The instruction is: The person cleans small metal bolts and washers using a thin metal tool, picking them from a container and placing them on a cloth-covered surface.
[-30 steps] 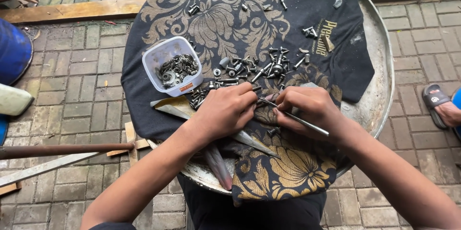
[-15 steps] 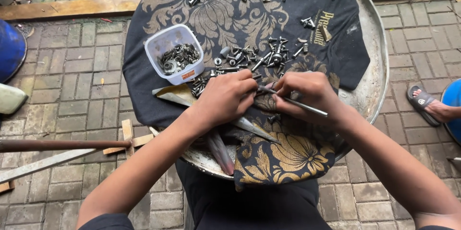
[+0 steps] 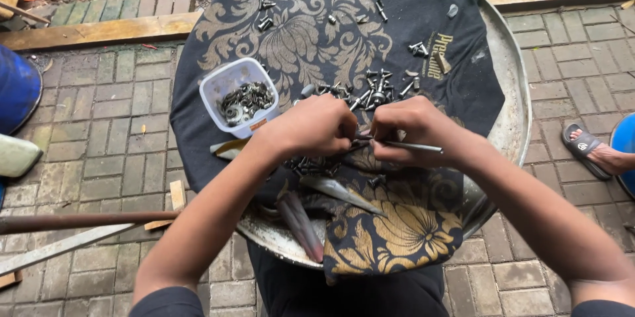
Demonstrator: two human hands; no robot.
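Note:
My left hand [image 3: 316, 125] and my right hand [image 3: 407, 128] meet fist to fist over a black cloth with gold flower patterns [image 3: 331, 39]. The right hand grips a long thin metal rod [image 3: 413, 147] that sticks out to the right. The left hand's fingers are closed around small metal parts, though what they pinch is hidden. A pile of loose screws and bolts [image 3: 370, 89] lies on the cloth just beyond my knuckles. A clear plastic tub [image 3: 239, 95] with several small metal parts stands left of my left hand.
The cloth covers a round metal tray [image 3: 512, 112]. Knife-like blades [image 3: 340, 191] lie on it near me. A metal bar [image 3: 79, 220] and wood scraps lie on the brick paving at left. Another person's sandalled foot [image 3: 592, 151] is at right. A blue drum [image 3: 16, 89] stands at left.
Both hands have drawn closer together over the cloth, the rod still in the right hand. The view has shifted slightly, with the tray now lower in frame.

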